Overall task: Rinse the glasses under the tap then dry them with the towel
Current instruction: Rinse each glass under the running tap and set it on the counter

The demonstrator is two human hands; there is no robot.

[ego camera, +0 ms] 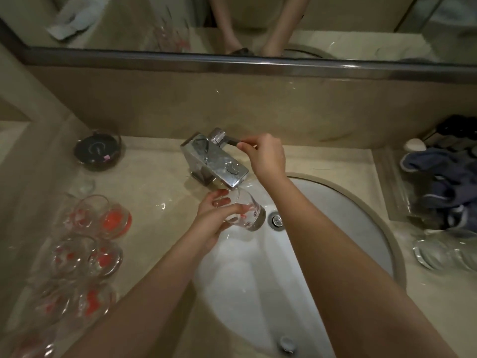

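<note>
Left hand gripping tilted glass under tap, right hand pinching lever

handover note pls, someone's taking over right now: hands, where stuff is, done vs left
Left hand grips one glass, tilted under the tap spout over the sink.
Right hand pinches the tap lever; whether water is running is hard to tell.
Other glasses, clear with red print, stand on the counter to the left of the sink.
Blue towel lies bunched on the right of the counter, untouched.
Done: at most a rinse begun on this glass.
Left: rinsing the rest, all drying.
</note>
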